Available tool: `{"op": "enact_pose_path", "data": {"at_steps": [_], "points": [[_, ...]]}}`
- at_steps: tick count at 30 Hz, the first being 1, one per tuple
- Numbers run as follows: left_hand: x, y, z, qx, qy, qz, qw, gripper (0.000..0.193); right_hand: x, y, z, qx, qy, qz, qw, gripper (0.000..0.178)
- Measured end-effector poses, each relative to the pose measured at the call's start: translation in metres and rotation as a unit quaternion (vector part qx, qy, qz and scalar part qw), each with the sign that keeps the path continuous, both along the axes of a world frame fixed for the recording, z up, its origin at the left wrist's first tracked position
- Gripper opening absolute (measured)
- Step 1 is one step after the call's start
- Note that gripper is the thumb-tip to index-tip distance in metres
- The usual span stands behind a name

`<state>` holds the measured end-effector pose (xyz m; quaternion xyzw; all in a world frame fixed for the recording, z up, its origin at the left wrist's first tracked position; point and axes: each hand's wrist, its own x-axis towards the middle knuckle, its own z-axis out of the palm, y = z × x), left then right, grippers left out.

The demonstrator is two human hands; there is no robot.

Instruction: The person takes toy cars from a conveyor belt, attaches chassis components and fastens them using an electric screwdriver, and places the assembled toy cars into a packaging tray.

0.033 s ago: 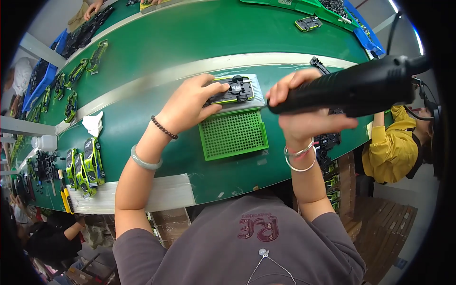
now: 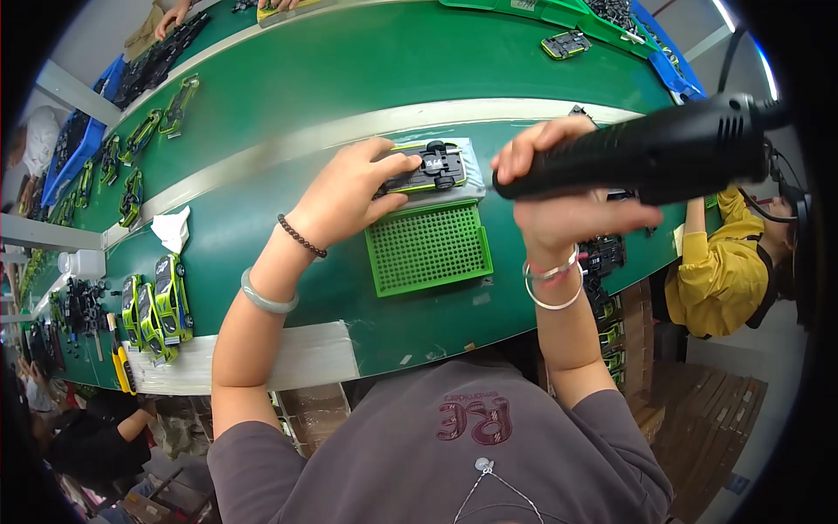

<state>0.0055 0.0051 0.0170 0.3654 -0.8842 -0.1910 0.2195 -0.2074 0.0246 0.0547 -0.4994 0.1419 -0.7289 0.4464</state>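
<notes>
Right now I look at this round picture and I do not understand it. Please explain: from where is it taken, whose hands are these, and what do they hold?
The picture comes from a wide fisheye camera worn on a person's head, looking down, so straight edges bend and the corners are black. The two bare arms entering from below belong to that person.

The left hand presses on a toy car chassis, black and yellow-green, lying underside up on a clear tray. The right hand grips a black power screwdriver, its front end pointing toward the chassis.

Below the chassis sits a green grid tray. All this rests on a long green work surface. At the left stand finished yellow-green toy cars, with a crumpled white cloth nearby. At the right edge another person in a yellow top works.
</notes>
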Motion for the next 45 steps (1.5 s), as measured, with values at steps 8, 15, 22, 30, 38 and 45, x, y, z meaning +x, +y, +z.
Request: {"op": "enact_pose_path", "data": {"at_steps": [8, 15, 22, 30, 38, 45], "points": [[0.0, 0.0, -0.005, -0.022, 0.0, 0.0, 1.0, 0.042, 0.014, -0.034, -0.01, 0.076, 0.126, -0.08, 0.986, 0.101], [0.001, 0.001, -0.003, -0.019, -0.004, 0.004, 1.0, 0.042, 0.017, -0.041, -0.02, 0.086, 0.122, -0.069, 0.986, 0.099], [0.002, 0.0, -0.002, -0.026, -0.005, 0.001, 1.0, 0.042, 0.022, -0.05, -0.025, 0.105, 0.182, -0.071, 0.975, 0.092], [0.003, 0.001, -0.003, -0.024, -0.013, 0.003, 1.0, 0.041, 0.022, -0.05, -0.03, 0.118, 0.178, -0.055, 0.975, 0.093], [0.002, -0.003, -0.003, -0.012, -0.005, -0.005, 1.0, 0.042, 0.022, -0.049, -0.029, 0.103, 0.183, -0.069, 0.975, 0.094], [0.003, -0.003, -0.004, -0.001, -0.004, -0.004, 1.0, 0.043, 0.004, 0.004, -0.006, 0.015, -0.014, 0.054, 0.998, 0.109]]}}
